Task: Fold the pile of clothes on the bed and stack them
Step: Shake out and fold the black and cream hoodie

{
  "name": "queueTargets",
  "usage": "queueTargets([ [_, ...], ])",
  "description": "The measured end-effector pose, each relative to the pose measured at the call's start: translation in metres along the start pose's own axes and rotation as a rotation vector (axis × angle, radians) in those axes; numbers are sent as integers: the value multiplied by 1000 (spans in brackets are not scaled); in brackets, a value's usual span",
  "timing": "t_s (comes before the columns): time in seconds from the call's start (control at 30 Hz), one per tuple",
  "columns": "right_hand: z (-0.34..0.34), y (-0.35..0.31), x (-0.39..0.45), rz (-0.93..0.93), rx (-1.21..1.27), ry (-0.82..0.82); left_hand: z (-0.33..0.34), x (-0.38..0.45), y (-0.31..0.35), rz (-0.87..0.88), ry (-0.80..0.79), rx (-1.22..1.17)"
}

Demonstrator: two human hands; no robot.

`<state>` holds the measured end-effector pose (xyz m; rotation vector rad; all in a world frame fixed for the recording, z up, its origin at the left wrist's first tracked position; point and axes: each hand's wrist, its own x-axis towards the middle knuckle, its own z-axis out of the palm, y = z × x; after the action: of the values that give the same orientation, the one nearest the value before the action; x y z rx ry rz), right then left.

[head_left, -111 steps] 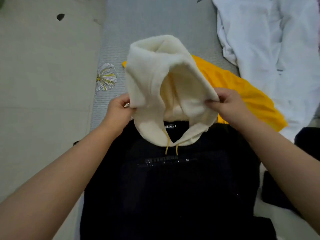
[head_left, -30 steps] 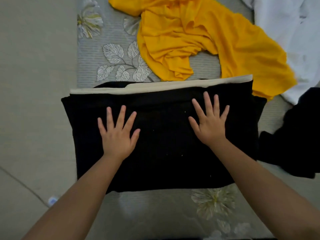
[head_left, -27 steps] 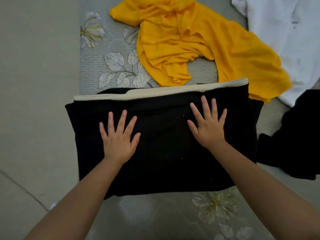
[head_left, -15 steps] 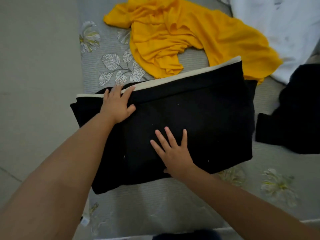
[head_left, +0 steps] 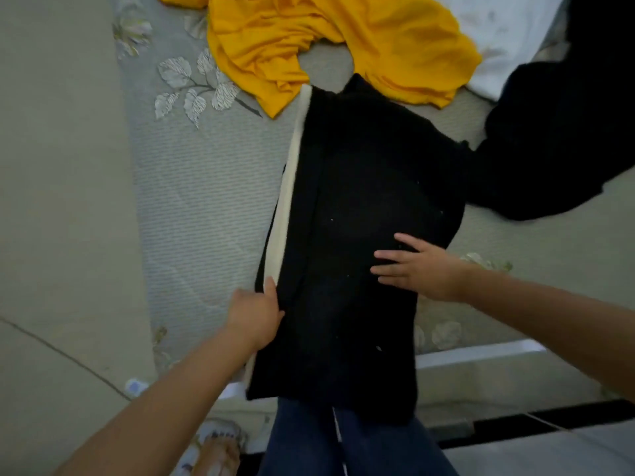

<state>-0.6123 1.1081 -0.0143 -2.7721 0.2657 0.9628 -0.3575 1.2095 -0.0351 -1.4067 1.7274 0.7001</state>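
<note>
Bedroom — floral bed [head_left: 192, 207], scattered clothes [head_left: 330, 42]

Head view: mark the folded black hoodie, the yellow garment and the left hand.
folded black hoodie [head_left: 364, 207]: head view, middle of its black top face.
yellow garment [head_left: 395, 39]: head view, its broad crumpled middle.
left hand [head_left: 256, 312]: head view, back of the hand.

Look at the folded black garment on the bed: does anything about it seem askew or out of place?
Yes. The folded black garment overhangs the bed at its near edge, and a cream strip sticks out along its left side.
</note>
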Motion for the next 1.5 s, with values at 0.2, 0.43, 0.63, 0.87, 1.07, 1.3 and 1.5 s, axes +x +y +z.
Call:
queueTargets([
  [0.2,26,37,-68,357,83,-445,-2,-14,80,332,223,-98],
  [0.43,46,-109,13,1130,477,456,-41,32,51,448,950,57],
  [0.63,33,-210,108,1431,832,278,-65,69,25,530,297,607],
  [0.87,49,-195,132,1720,828,349,-58,89,23,625,374,715],
  [1.07,57,-189,130,1862,749,530,-61,116,9,895,734,686],
  [1.3,76,-176,96,1830,695,769,-79,118,29,915,822,609],
  [1.5,67,-152,-12,1819,632,691,-131,66,86,929,916,534],
])
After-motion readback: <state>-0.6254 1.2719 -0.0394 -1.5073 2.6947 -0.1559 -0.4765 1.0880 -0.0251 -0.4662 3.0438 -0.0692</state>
